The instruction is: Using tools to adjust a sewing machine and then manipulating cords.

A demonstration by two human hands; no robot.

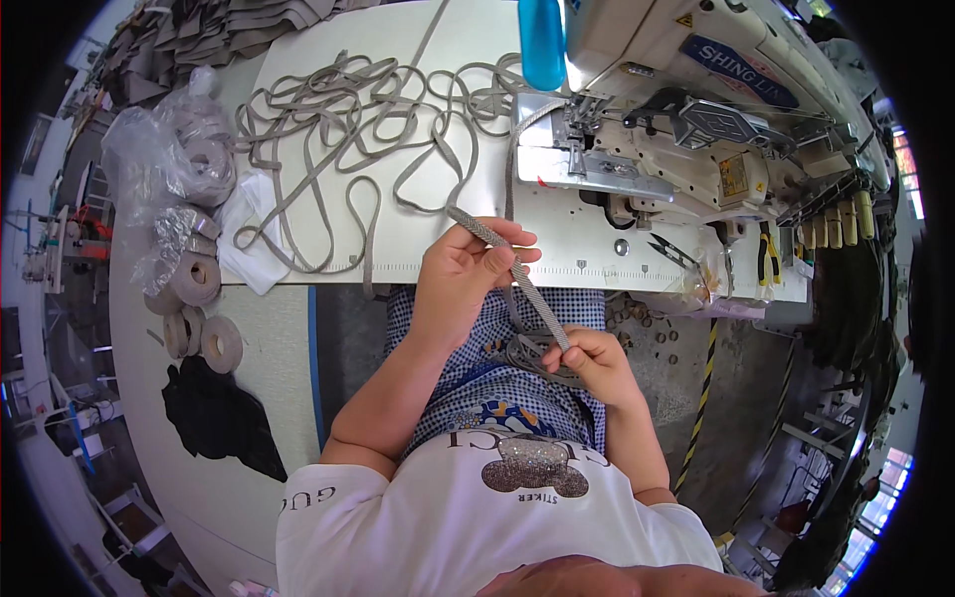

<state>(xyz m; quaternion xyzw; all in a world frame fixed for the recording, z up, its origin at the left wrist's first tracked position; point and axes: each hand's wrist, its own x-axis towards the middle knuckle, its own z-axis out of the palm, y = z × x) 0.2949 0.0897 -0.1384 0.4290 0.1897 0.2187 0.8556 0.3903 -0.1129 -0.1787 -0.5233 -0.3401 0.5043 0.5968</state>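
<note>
A flat grey woven tape (pixel 537 300) runs slantwise between my hands over the table's front edge. My left hand (pixel 463 274) pinches it between thumb and fingers at the upper part, with other fingers spread beyond it. Lower and to the right, my right hand (pixel 594 366) grips the same tape between thumb and forefinger. From my left hand the tape leads up into a loose tangle of tape (pixel 343 124) on the white table (pixel 477 261). More tape lies looped in my lap, partly hidden by my right hand.
A sewing machine (pixel 736 149) stands at the right, with black snips (pixel 673 253) and yellow-handled snips (pixel 767 259) before it. To the left are tape rolls (pixel 221 344), plastic wrap (pixel 139 159), white cloth (pixel 249 224) and black cloth (pixel 224 418). Grey fabric pieces (pixel 189 45) are piled behind.
</note>
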